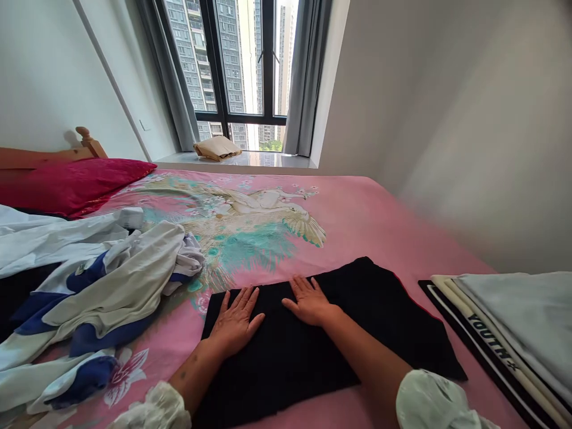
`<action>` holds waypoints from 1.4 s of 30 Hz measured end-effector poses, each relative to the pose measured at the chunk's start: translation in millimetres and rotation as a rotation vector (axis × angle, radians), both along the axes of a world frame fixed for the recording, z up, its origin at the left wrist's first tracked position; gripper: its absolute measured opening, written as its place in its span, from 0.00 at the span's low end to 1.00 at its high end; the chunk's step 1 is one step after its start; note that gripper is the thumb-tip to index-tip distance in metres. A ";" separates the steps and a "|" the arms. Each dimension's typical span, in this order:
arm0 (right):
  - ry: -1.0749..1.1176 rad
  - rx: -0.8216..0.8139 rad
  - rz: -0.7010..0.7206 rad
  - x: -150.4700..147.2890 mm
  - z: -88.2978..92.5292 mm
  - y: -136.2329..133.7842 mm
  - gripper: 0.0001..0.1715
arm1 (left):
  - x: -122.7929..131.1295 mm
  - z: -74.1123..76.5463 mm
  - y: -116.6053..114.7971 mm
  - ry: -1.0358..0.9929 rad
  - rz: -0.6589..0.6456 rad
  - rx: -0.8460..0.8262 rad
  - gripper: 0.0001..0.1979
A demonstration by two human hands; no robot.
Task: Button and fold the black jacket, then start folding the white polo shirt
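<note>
A black garment point(384, 316) lies spread flat on the pink bedsheet point(357, 214) near the bed's front edge. My left hand point(236, 322) rests palm down on its left part, fingers stretched out and slightly apart. My right hand point(308, 301) lies flat just to the right of it, also palm down with fingers spread, near the garment's far edge. Neither hand grips the cloth. Both wrists come out of pale crumpled sleeves.
A heap of white and blue clothes point(102, 286) fills the bed's left side. A stack of folded garments point(513, 333) sits at the right edge. A red pillow point(67, 185) lies by the wooden headboard. A beige folded cloth point(217, 148) rests on the windowsill.
</note>
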State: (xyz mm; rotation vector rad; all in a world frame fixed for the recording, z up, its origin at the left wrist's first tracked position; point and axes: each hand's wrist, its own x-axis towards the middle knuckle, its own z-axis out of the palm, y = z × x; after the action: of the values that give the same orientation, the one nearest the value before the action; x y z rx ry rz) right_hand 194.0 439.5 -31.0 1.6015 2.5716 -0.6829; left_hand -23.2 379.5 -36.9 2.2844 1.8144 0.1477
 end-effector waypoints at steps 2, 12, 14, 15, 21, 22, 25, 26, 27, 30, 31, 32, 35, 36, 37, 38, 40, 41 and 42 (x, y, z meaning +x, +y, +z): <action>-0.035 -0.025 -0.134 23.5 -4.2 17.2 0.49 | -4.6 -10.6 -1.4 0.010 0.009 0.008 0.33; 0.079 0.144 -0.342 117.5 -0.5 22.9 0.35 | -7.4 -19.0 -1.1 0.047 0.016 0.124 0.33; 0.147 0.260 -0.459 131.0 0.8 22.9 0.32 | -7.4 -20.3 -0.6 0.065 0.019 0.127 0.33; 0.186 0.314 -0.560 138.6 2.1 25.0 0.32 | -7.8 -21.2 -0.3 0.073 0.019 0.131 0.33; 0.305 0.149 -0.983 190.8 5.3 57.0 0.29 | -12.3 -29.2 1.9 0.093 0.018 0.186 0.32; 0.334 0.098 -0.986 196.7 4.7 63.7 0.28 | -13.1 -30.5 2.3 0.090 0.015 0.193 0.32; 0.425 0.023 -0.994 207.7 2.3 79.6 0.28 | -14.4 -33.4 3.5 0.081 0.010 0.225 0.32; 0.441 0.011 -1.008 210.3 1.4 82.6 0.28 | -14.6 -33.9 3.7 0.081 0.008 0.236 0.32; 0.449 -0.001 -1.026 212.9 0.5 84.3 0.28 | -14.7 -34.2 3.8 0.082 0.007 0.243 0.32; 0.473 -0.042 -1.078 220.4 -2.7 82.5 0.25 | -14.7 -34.7 3.7 0.093 0.005 0.234 0.32; 0.504 -0.057 -1.083 222.3 -3.7 80.5 0.23 | -14.7 -34.9 3.5 0.097 0.006 0.228 0.32; 0.549 -0.076 -1.079 223.5 -4.4 78.3 0.21 | -14.7 -35.1 3.3 0.099 0.007 0.226 0.32; 0.707 -0.167 -1.051 223.7 -4.5 72.8 0.20 | -15.0 -35.6 3.2 0.097 0.014 0.237 0.32; 0.750 -0.204 -1.045 222.8 -3.9 71.7 0.22 | -15.1 -35.7 3.2 0.095 0.015 0.240 0.32; 0.786 -0.241 -1.041 221.6 -3.1 71.1 0.23 | -15.2 -35.8 3.3 0.093 0.015 0.242 0.32; 0.821 -0.272 -1.034 220.3 -2.0 70.8 0.24 | -15.3 -35.7 3.4 0.091 0.015 0.240 0.32; 0.899 -0.312 -1.012 217.2 0.1 71.2 0.22 | -15.3 -35.5 3.4 0.090 0.014 0.236 0.32; 0.940 -0.327 -0.996 215.6 0.9 71.5 0.19 | -15.3 -35.5 3.3 0.091 0.016 0.236 0.32; 0.975 -0.344 -0.982 214.0 1.3 71.9 0.18 | -15.1 -35.5 3.1 0.091 0.017 0.238 0.31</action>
State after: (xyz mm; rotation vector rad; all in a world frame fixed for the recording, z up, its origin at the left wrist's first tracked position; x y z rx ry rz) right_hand 408.0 511.4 -29.6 2.7898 1.5495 -2.2573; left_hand -38.3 382.7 -72.4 2.4724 1.9557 0.2807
